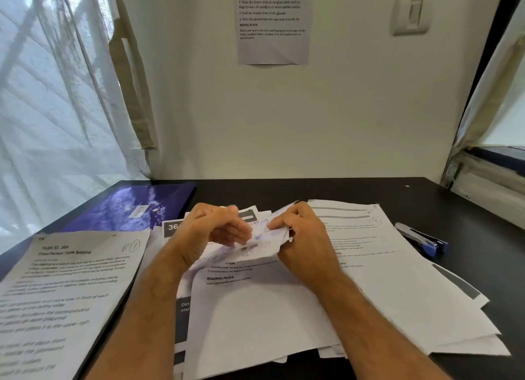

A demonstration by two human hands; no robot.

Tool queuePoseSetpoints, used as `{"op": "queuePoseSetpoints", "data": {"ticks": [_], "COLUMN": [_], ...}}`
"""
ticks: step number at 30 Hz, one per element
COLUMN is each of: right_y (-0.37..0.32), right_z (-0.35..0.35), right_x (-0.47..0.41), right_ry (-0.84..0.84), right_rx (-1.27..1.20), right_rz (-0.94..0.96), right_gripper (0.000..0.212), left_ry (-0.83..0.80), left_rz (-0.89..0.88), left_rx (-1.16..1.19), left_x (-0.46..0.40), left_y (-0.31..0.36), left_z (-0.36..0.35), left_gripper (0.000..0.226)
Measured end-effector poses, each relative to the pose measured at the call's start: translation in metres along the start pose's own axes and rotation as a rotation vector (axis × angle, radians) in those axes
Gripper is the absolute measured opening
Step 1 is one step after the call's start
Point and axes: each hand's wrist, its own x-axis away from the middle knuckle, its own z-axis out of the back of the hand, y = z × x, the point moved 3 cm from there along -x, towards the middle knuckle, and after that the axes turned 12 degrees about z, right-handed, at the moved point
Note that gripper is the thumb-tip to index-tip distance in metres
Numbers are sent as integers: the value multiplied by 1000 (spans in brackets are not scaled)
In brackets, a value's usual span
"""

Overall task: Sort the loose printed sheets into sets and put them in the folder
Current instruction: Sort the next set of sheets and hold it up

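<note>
Both hands meet over the middle of the black table (355,189): the left hand (210,232) has its fingers curled toward the top edge of a lifted white printed sheet (250,246), though whether it truly grips is hard to tell, and the right hand (301,237) pinches that sheet's upper right corner. Under them lies a loose central heap of printed sheets (255,308), with a separate left-hand sheet marked "B1" (71,288) and a right-hand spread of pages (383,266) beside it. A glossy purple folder (133,206) lies closed at the far left, well apart from the lifted sheet. From here the thin paper could crease or tear at the pinched corner, since it already bows between the hands, and a neighbouring page could cling and ride up into the wrong set. Motion blur smears the handwriting on the lifted sheet, and the hands cover its heading, so its set label cannot be read; a blue-and-silver stapler (423,239) rests near the right pages
</note>
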Motion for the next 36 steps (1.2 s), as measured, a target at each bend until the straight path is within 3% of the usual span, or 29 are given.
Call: {"op": "queuePoseSetpoints", "data": {"ticks": [2,5,12,24,28,36], "right_y": [3,2,-2,2,2,4], "right_z": [1,4,6,1,2,0], "right_x": [3,5,6,7,5,4], "right_ry": [18,35,-6,-148,-134,-129], "right_rx": [14,-7,-31,-11,-38,-78], "right_rz": [-20,-17,65,50,45,5], "right_gripper": [24,25,22,5,8,22], "left_ry": [193,495,468,534,642,691], "left_rz": [98,261,655,628,728,721], "left_rx": [-48,-364,-912,-856,-964,-917], "left_x": [-6,-11,-18,-25,-20,-26], "left_y": [-8,-22,-52,-60,-55,-59], "left_z": [6,13,20,15,13,18], "left_gripper": [51,34,87,110,119,132]}}
